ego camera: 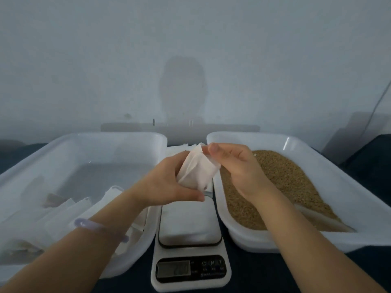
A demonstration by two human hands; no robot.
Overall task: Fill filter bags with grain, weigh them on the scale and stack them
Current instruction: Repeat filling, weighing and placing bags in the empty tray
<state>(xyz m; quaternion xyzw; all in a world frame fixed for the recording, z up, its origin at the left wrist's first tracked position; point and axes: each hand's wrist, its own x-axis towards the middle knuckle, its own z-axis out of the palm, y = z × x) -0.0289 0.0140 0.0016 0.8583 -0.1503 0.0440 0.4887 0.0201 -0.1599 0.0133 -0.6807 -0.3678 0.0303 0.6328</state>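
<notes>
I see the left hand (pixel 169 183) wrapped round the lower part of a white, soft-sided filter bag (pixel 198 171), with the thumb on the near face and the fingers curled behind it. The right hand (pixel 238 166) pinches the upper edge of the filter bag between thumb and fingers.

The filter bag is held tilted in the air above the far end of a white digital kitchen scale (pixel 189 248) with a rectangular platform, and does not touch it. The scale stands on the dark blue table (pixel 264 273) between two tubs. Its display is too blurred for me to read.

- Left: a white rectangular plastic tub (pixel 105 136) holding a loose pile of flat white bags (pixel 69 210) at its near end.
- Right: a matching white plastic tub (pixel 275 138) filled with tan grain (pixel 292 182).
- Far side of the scale, between the tubs: a stack of white sheets (pixel 179 148), partly hidden by the hands.

A pale lilac bangle (pixel 99 228) sits on the left wrist. A short grey part shows below the left thumb; I cannot tell what it is.
</notes>
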